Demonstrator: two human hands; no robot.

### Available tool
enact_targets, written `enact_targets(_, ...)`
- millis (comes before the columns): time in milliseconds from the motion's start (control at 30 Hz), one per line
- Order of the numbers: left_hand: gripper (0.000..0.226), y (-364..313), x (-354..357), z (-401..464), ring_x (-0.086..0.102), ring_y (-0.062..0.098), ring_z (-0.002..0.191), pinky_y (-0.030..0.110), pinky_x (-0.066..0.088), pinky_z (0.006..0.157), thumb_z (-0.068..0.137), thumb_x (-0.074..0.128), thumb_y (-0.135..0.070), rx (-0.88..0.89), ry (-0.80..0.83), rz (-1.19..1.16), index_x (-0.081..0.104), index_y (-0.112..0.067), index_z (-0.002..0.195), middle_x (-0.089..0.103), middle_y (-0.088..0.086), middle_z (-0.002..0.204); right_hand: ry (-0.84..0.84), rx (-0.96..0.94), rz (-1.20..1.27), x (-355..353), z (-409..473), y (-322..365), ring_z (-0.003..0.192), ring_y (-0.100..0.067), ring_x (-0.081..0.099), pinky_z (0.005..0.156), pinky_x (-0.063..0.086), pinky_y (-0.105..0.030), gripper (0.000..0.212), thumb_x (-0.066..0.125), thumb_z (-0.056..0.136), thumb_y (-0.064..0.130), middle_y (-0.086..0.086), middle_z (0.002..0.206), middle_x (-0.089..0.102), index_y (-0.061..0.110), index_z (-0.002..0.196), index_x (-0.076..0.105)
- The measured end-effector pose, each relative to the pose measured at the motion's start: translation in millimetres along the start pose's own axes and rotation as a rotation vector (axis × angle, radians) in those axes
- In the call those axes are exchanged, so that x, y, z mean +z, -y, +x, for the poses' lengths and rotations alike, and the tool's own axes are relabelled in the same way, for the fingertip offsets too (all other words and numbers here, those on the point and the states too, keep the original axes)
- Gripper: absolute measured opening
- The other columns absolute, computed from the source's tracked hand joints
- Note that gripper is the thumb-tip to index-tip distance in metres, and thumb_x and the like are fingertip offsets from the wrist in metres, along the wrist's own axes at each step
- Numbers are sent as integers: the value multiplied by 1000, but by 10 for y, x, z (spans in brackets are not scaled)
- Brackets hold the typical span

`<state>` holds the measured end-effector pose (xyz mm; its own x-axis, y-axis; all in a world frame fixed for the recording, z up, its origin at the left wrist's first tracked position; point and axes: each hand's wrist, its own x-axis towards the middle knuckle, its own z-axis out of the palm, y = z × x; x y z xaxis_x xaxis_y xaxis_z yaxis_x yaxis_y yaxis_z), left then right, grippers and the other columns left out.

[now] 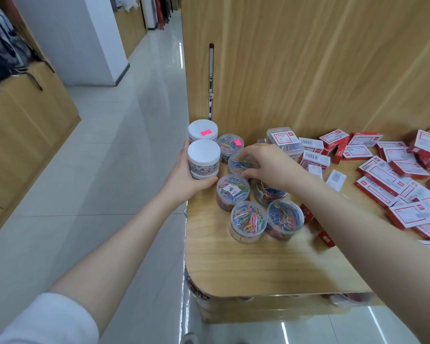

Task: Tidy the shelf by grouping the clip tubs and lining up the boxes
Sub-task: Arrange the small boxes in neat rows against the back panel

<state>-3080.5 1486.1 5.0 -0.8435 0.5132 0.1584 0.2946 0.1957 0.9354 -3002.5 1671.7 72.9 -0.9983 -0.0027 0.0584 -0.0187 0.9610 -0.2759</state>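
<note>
I see a wood-grain shelf with a rounded front left corner, backed by a matching grained panel. Flat red-and-white cardboard boxes lie scattered at all angles over its right half, some overlapping, with one clear plastic case near the back. The round clip tubs cluster at the left edge: clear plastic cylinders packed with coloured paper clips. My left hand curls round a white-lidded tub right at the left edge, thumb under its front, just before another white-lidded tub bearing a pink sticker. My right hand reaches in from the right, fingers bent over a clear tub mid-cluster and pinching its rim. A tub with a handwritten label sits just in front.
</note>
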Motion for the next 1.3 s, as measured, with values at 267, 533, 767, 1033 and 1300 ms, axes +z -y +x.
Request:
enact_targets(267,82,0,24,-10,49,-17,107,1,40,84,70,78,-7,-13,-16,-70,30,-32,130,50,-22,122,-36,45,204,91,-17,42,111,-24,52,97,41,-36,37,66,83,22,-8,128,52,12,117,60)
enact_targets(533,108,-71,2,-131,19,3,137,21,20,109,75,76,-21,-147,-43,13,-5,-17,147,11,-6,155,-97,20,216,-74,-268,-51,105,-20,55,93,43,-33,31,56,89,15,-6,118,59,15,119,57)
enact_targets(767,39,-108,156,-686,43,0,89,12,36,78,71,56,-30,260,-375,250,49,-16,107,40,-4,104,116,-88,9,-117,-512,-188,90,-10,48,70,27,-15,36,56,89,21,-3,117,61,15,125,53)
enact_targets(1033,59,-146,317,-714,47,16,114,29,39,96,74,65,-21,146,0,399,47,-18,130,52,0,125,116,-40,21,-101,-502,-148,116,-20,50,86,36,-23,48,63,83,28,-4,129,55,19,128,49)
enact_targets(1300,72,-191,336,-675,52,17,116,40,42,100,69,71,-30,72,-7,400,40,-22,134,55,0,128,-103,27,204,-73,-529,-145,101,-21,56,85,46,-34,52,66,75,29,-8,108,61,12,122,51)
